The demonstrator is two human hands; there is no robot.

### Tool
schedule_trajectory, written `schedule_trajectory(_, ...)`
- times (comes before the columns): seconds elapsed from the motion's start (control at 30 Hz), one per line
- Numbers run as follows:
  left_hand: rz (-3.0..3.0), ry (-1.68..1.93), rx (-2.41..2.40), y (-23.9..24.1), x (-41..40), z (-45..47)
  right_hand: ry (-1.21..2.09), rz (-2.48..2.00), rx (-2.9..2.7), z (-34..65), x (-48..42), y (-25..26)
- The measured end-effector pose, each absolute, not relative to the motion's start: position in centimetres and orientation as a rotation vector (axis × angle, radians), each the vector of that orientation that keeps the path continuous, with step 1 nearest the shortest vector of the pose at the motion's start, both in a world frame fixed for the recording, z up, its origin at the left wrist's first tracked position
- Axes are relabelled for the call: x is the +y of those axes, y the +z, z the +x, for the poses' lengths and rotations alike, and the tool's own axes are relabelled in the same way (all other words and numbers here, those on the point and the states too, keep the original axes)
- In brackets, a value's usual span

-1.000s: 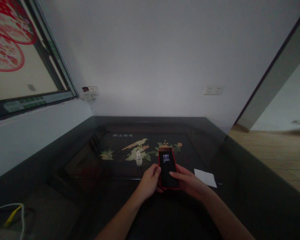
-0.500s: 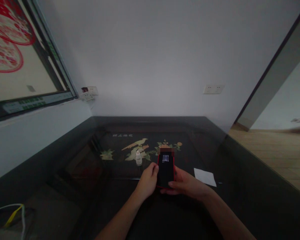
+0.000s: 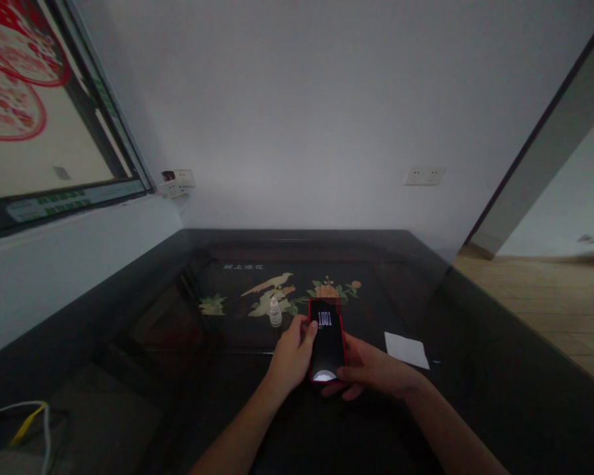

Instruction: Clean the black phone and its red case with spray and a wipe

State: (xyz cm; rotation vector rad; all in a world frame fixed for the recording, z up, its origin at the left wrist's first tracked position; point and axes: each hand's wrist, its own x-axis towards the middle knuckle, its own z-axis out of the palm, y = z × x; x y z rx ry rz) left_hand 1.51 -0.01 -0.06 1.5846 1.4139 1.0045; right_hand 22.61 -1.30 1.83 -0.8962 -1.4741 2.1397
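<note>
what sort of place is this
Probably a room in a home: there is a glossy dark table with a bird-and-flower design, a window with red decorations, and wall sockets.

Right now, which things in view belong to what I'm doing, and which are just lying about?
In use:
Red-edged phone, held in your left grip and right grip

Apparently just lying about, untouched:
Small bottle, upright
White paper
White cable, lower left
</note>
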Motion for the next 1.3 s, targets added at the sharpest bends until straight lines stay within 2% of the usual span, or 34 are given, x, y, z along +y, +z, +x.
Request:
schedule_trajectory(0.23, 1.597, 1.148, 1.412, 0.7, 0.0, 1.0, 2.293, -0.733, -1.532, 22.3, -1.6, 1.5)
schedule_trajectory(0.57, 1.756, 1.024, 1.425, 1.0, -0.6, 1.6, 2.002, -0.974, -1.472, 22.5, -0.5, 1.3)
schedule_trajectory(0.83, 1.622, 1.024, 1.395, -0.2, 0.1, 1.5, 1.701, -1.153, -1.443, 22.1, 0.2, 0.7)
schedule_trajectory(1.3, 1.563, 1.018, 1.449, -0.8, 0.3, 1.7, 1.52, -1.291, -1.438, 21.8, 0.4, 0.2)
